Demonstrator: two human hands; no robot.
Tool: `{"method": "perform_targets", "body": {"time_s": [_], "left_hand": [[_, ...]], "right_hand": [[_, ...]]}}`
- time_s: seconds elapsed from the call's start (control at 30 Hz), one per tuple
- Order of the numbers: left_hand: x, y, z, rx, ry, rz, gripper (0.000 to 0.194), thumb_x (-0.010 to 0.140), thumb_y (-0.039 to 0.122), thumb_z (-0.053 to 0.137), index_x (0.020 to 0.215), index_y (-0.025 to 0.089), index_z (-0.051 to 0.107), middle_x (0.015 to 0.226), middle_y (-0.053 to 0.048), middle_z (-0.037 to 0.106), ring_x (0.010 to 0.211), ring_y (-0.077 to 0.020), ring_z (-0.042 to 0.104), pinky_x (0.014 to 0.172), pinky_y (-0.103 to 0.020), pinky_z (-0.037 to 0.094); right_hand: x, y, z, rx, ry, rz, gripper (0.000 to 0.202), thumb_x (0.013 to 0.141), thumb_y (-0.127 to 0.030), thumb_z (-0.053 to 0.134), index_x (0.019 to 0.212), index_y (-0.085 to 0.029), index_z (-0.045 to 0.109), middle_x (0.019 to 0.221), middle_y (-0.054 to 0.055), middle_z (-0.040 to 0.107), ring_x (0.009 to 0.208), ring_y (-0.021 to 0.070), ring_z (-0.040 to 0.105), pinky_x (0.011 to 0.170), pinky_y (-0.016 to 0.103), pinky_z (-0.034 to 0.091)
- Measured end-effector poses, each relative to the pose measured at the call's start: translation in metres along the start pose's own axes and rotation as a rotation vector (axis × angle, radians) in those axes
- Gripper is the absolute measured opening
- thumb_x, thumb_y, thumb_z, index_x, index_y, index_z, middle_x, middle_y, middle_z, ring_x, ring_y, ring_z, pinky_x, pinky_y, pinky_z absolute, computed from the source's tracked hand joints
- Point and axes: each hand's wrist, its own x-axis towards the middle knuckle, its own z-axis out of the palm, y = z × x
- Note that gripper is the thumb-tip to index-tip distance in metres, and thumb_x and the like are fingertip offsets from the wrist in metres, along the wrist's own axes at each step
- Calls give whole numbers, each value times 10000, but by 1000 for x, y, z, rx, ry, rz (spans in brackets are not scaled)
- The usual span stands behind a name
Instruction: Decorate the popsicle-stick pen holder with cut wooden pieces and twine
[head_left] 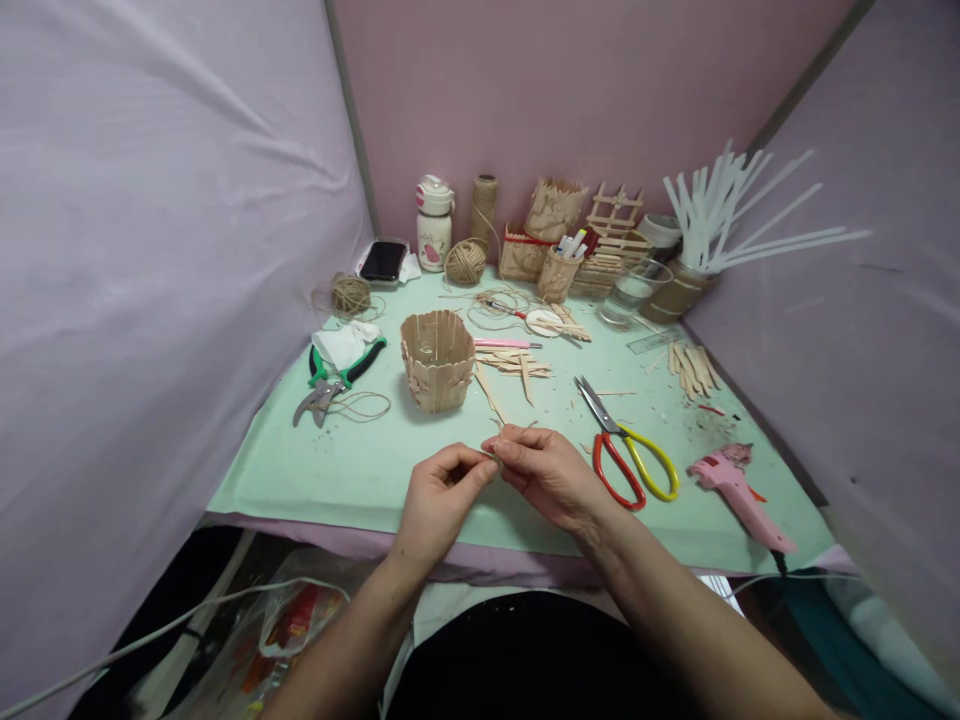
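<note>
1. Wooden-stick container: stands on the pale green tabletop, beyond the hands; its inner floor is only partly visible.
2. Left hand and right hand: fingertips brought together, pinching a thin piece between them, above the near tabletop. Fingers cover most of this piece; its material cannot be determined.
3. Pen cup: contains capped markers.
4. Brown jar: contains white sticks; a clear cup partly overlaps it.
5. Pruning shears: handles partly covered by white tissue.
6. White bottle: printed marking, illegible at this size.
7. Plastic bag: below the tabletop; contents indistinct.
</note>
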Motion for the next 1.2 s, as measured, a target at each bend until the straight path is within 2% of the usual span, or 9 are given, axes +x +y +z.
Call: {"method": "perform_targets", "body": {"time_s": [0.27,0.37,0.47,0.6,0.73,0.83,0.97,1.1,1.2], "left_hand": [[-1,3,2,6,-29,-14,197,759,333,705,671,159,675,671,-13,642,679,-138,552,678,-247,439],[-1,3,2,-56,-41,-58,172,707,297,746,811,172,689,741,-10,667,735,-148,594,717,-253,464],[0,3,2,-101,-22,-92,334,621,246,796,921,190,661,773,7,660,766,-151,614,729,-253,477],[3,2,0,38,-6,-41,181,711,331,732,722,169,650,704,-8,647,687,-138,570,670,-247,453],[4,-1,-2,37,-106,-81,296,822,431,608,700,165,652,620,-13,631,594,-128,536,603,-244,430],[5,-1,-4,14,-139,-79,336,864,451,555,763,158,684,695,-34,668,653,-136,570,641,-245,439],[8,0,-6,-31,-53,-60,212,788,372,678,841,169,707,822,-31,702,801,-153,602,767,-251,448],[11,0,-7,-121,-74,-157,189,697,328,757,714,152,689,725,-22,687,720,-147,584,725,-256,446],[11,-2,-8,-135,-95,-173,185,696,317,750,767,148,720,757,-34,703,743,-157,593,743,-267,446]], "right_hand": [[4,0,0,81,16,83,320,494,-352,917,539,-154,670,552,-16,579,566,82,455,543,245,303],[6,0,-2,85,37,77,331,497,-358,915,539,-152,659,530,-30,546,529,69,416,513,239,276],[7,0,-5,67,68,54,339,507,-370,909,547,-156,649,524,-41,520,504,62,371,493,240,253],[9,2,-8,30,92,32,332,517,-373,901,572,-153,659,521,-50,500,489,57,350,488,244,239],[11,3,-9,14,104,6,325,538,-393,886,580,-159,664,503,-64,456,478,58,325,488,256,217],[11,2,-7,-9,79,-13,314,549,-401,877,578,-165,672,509,-56,489,478,60,334,496,262,216],[8,1,-2,-81,89,-36,265,574,-374,863,583,-173,690,555,-30,574,518,72,387,518,259,248],[8,5,1,-113,103,-17,260,566,-360,866,590,-173,686,576,-22,595,552,86,433,544,257,288],[10,8,2,-77,95,-12,263,567,-356,866,621,-170,689,629,-15,614,571,87,458,549,252,306]]}}
